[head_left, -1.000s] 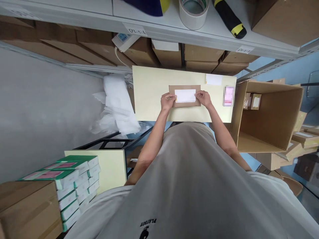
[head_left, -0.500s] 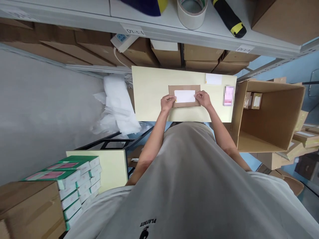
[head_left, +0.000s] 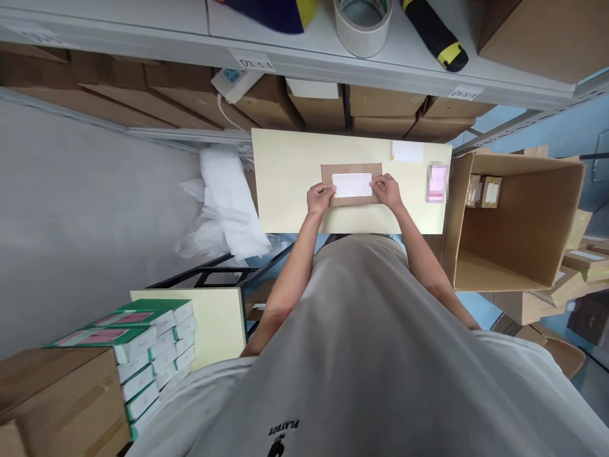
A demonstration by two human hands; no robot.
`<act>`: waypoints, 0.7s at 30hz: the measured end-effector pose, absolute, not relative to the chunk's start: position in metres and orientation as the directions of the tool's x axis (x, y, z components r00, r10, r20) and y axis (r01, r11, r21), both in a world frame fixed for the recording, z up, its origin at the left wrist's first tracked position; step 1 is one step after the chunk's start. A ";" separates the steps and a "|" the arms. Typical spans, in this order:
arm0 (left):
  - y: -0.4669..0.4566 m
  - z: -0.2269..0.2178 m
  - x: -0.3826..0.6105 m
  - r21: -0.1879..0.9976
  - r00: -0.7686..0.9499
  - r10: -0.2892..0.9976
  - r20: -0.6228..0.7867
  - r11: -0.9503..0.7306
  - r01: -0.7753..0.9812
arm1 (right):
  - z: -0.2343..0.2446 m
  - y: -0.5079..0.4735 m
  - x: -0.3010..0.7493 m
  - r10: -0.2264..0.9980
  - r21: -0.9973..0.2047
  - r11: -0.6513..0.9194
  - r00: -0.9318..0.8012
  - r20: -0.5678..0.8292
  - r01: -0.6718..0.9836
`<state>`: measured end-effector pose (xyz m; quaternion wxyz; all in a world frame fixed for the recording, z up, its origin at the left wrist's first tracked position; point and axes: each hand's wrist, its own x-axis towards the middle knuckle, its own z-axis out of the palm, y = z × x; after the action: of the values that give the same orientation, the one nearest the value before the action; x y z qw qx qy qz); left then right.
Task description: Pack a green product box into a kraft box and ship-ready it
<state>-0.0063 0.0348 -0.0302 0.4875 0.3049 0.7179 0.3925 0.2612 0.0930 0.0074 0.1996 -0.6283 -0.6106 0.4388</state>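
Observation:
A flat brown cardboard box lies on the pale yellow tabletop. Over its upper face is a white label, roughly centred. My left hand pinches the label's left end between thumb and fingertips, with the fingers resting at the box's left side. At the opposite end my right hand pinches the label's right edge the same way. Whether the label is stuck flat to the cardboard, I cannot tell.
A second white label and a pink, blurred phone-like item lie at the table's right. Beyond stands a large open carton with small boxes inside. White foam wrap hangs left. A shelf above holds a tape roll and black-yellow handle.

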 end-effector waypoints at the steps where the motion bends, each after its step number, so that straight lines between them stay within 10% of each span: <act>1: 0.034 -0.033 -0.007 0.865 -0.337 0.827 -0.449 0.497 0.066 | 0.006 0.093 0.261 0.944 -0.789 -0.170 -0.132 -0.302 0.590; 21: 0.029 -0.044 -0.006 0.869 -0.334 0.871 -0.361 0.444 0.219 | 0.009 0.084 0.253 0.950 -0.691 -0.125 -0.116 -0.291 0.712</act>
<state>-0.0060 0.0290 -0.0442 0.4391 0.3745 0.7274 0.3713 0.2532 0.0841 0.0094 0.1562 -0.6461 -0.6428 0.3807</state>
